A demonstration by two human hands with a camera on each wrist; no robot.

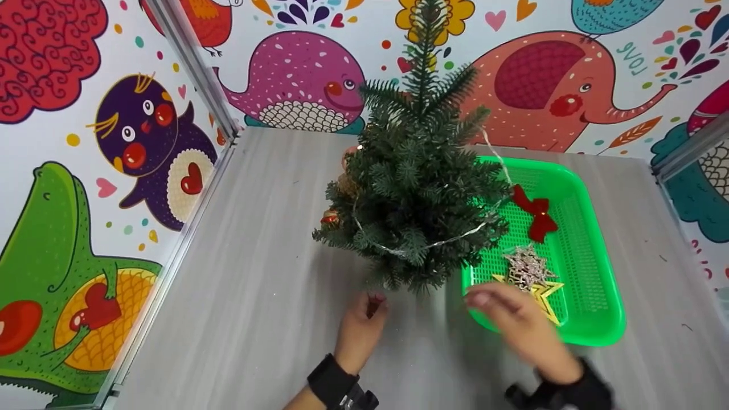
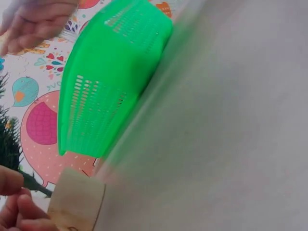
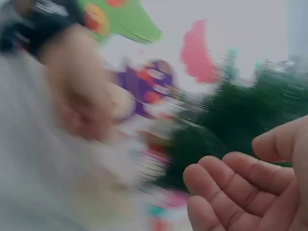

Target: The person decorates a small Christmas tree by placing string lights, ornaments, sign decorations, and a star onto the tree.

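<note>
A small green artificial Christmas tree (image 1: 421, 188) stands at the middle of the table on a pale wooden base (image 2: 76, 197). A thin string of lights (image 1: 455, 236) loops across its front. My left hand (image 1: 361, 327) is low at the tree's front, thumb and fingertips brought together beside the base; I cannot tell whether they pinch anything. Its fingers (image 2: 31, 211) show at the left wrist view's lower left. Blurred in the head view, my right hand (image 1: 521, 324) hovers over the basket's near left edge. The right wrist view shows its palm (image 3: 255, 202) bare and its fingers loosely bent.
The green plastic basket (image 1: 592, 256) stands right of the tree. Inside lie a red bow (image 1: 538, 216), a glittery snowflake (image 1: 528, 267) and a gold star (image 1: 548, 299). Ornaments (image 1: 330, 216) hang on the tree's left side. Cartoon-printed walls (image 1: 307, 80) enclose the grey table (image 1: 245, 285).
</note>
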